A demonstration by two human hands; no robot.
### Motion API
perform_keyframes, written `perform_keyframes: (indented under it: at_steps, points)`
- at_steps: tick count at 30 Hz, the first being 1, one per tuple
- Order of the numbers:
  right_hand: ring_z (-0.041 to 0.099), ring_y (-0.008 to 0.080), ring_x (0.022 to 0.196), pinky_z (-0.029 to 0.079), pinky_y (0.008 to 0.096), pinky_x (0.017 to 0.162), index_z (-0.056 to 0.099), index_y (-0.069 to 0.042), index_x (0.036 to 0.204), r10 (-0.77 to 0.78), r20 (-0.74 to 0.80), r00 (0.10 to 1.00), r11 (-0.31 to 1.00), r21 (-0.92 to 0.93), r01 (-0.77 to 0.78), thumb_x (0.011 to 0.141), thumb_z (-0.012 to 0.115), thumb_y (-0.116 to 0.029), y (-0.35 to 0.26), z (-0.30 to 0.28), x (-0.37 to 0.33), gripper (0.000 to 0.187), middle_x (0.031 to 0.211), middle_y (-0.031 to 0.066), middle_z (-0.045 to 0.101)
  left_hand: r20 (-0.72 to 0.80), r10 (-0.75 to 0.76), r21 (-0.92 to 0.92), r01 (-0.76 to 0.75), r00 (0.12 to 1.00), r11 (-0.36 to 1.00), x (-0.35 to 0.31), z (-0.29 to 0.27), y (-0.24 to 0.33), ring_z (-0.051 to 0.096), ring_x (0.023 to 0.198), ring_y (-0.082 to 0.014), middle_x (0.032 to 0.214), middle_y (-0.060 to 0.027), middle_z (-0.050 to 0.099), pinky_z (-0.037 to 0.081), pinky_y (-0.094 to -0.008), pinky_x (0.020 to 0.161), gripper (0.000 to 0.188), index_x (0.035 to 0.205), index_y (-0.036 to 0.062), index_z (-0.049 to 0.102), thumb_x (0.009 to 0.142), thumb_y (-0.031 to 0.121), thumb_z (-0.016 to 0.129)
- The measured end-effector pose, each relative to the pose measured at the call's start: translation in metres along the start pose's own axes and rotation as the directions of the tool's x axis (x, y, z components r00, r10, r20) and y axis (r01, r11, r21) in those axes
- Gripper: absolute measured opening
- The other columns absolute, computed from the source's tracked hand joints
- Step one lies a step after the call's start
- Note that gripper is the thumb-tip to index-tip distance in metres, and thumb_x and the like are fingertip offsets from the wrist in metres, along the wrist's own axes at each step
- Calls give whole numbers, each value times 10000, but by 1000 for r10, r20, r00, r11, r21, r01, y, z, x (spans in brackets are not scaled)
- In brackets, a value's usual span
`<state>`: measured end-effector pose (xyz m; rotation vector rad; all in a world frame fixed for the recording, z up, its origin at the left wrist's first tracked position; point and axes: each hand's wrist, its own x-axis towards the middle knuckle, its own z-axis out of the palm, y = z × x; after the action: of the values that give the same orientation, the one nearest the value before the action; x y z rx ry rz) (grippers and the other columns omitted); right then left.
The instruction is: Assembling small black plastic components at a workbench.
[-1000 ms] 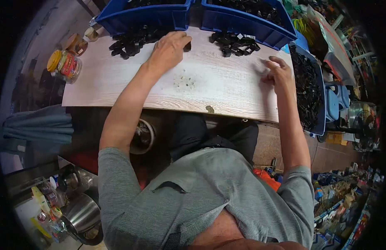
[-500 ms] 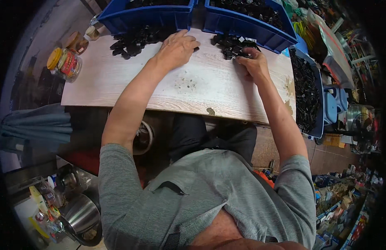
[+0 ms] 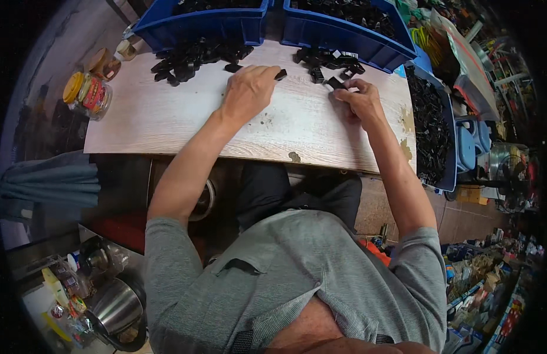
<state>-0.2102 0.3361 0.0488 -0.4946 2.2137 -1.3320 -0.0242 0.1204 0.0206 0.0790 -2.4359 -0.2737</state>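
My left hand [image 3: 250, 88] is closed over the white worktop [image 3: 179, 124], a small black plastic part [image 3: 280, 75] sticking out beside its fingers. Another dark piece [image 3: 232, 68] shows at its far left side, lying at the edge of the left heap of black parts [image 3: 188, 61]. Between thumb and fingers, my right hand [image 3: 363, 101] pinches a small black plastic part [image 3: 336, 84]. It is just in front of the right heap of black parts [image 3: 314, 58], which includes some pieces with pale faces. The left fingertips are partly hidden.
Two blue bins [image 3: 208, 32] [image 3: 350, 36] of black parts stand along the far edge. A third blue bin [image 3: 451, 138] is at the right side. A yellow-lidded jar [image 3: 90, 97] and smaller jars [image 3: 105, 65] are at the left.
My left hand has drawn back from the left heap toward me. My right hand has come slightly away from the right heap, a black part now showing in its pinch.
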Motion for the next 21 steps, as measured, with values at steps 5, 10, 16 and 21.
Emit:
perform_keyframes:
  at_steps: [5, 10, 16, 21]
  points:
    - [505, 88, 498, 393, 260, 410, 674, -53, 1037, -39, 137, 990, 999, -14, 41, 797, 823, -154, 2, 6, -21, 300, 651, -4, 587, -73, -18, -230, 1, 997, 973, 7, 13, 43, 736, 881, -291, 1012, -167, 747, 612, -364, 759, 227, 1129, 4, 706, 912, 48, 655]
    - [533, 115, 461, 410, 286, 424, 711, -19, 973, -60, 226, 972, 994, -73, 78, 767, 829, -106, -2, 14, -28, 253, 629, 35, 615, 65, 53, -212, -38, 996, 977, 15, 33, 62, 734, 919, -293, 1074, -143, 740, 622, -380, 784, 242, 1126, 18, 716, 897, 3, 639]
    - [526, 112, 448, 403, 291, 424, 717, -19, 970, -99, 223, 970, 991, -61, 116, 767, 831, -110, 7, 12, -25, 250, 590, 27, 598, 96, 140, -328, -101, 986, 939, 16, 34, 53, 724, 933, -317, 1079, -145, 727, 613, -387, 764, 259, 1137, 27, 716, 884, 8, 664]
    - [483, 80, 468, 360, 258, 414, 716, -25, 1035, -78, 244, 967, 986, -123, 111, 805, 823, -117, 4, 13, -26, 270, 639, 5, 593, 20, 73, -426, -57, 997, 903, 10, 34, 57, 728, 914, -326, 1079, -150, 720, 617, -370, 770, 289, 1136, 27, 714, 852, -27, 694]
